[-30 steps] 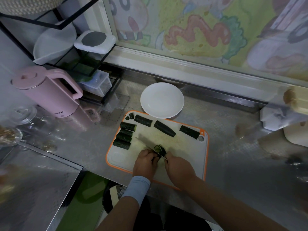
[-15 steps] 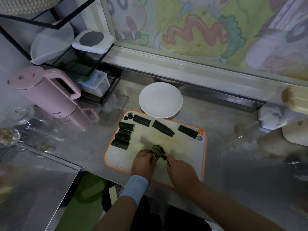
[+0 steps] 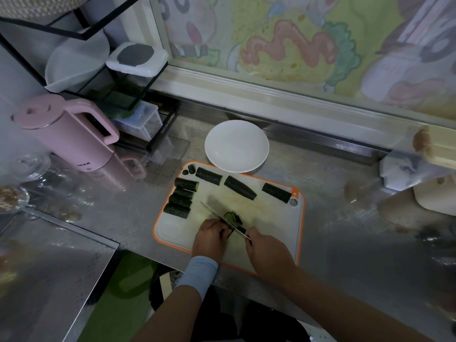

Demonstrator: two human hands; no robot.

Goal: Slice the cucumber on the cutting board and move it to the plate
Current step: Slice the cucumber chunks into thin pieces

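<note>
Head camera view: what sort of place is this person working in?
Most likely a home kitchen counter. An orange-edged cutting board holds cucumber pieces, the right hand grips a knife, a white plate sits behind the board, and a pink kettle stands to the left.

The cutting board (image 3: 172, 230) is white with an orange rim. The cucumber pieces (image 3: 208, 176) are dark green. The plate (image 3: 237, 146) is white. The kettle (image 3: 66, 139) is pink. The wristband (image 3: 198, 272) is light blue. The counter (image 3: 345, 218) is shiny grey with tiny dots.
</note>
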